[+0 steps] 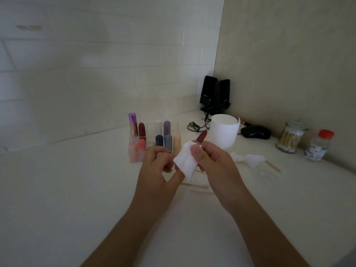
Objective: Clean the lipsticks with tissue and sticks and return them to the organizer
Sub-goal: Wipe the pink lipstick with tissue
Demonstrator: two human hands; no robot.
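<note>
Lipstick (pixel 201 138), dark red and uncapped, stood tilted up out of the right hand (pixel 212 160), which gripped its base together with a folded white tissue (pixel 185 162) wrapped round the tube. The thumb pressed the tissue against the tube. The left hand (pixel 159 166) was curled just beside it, fingers closed on the tissue's lower left edge. Both hands were raised above the white table (pixel 77 189), in front of the clear organizer (pixel 154 139).

The organizer held other lipsticks upright in its slots: a purple one at the back left, a dark red one beside it, pink ones in front, blue and grey ones in the middle, a beige one at the right. Several sticks (pixel 194 185) lay on the table under the hands, and a crumpled tissue (pixel 248 158) lay to the right with another stick (pixel 273 166) near it. Behind stood a white cup (pixel 224 132), a jar (pixel 290 136) of cotton swabs, a small bottle (pixel 318 146), a black mouse (pixel 255 132) and two black speakers (pixel 214 95).
</note>
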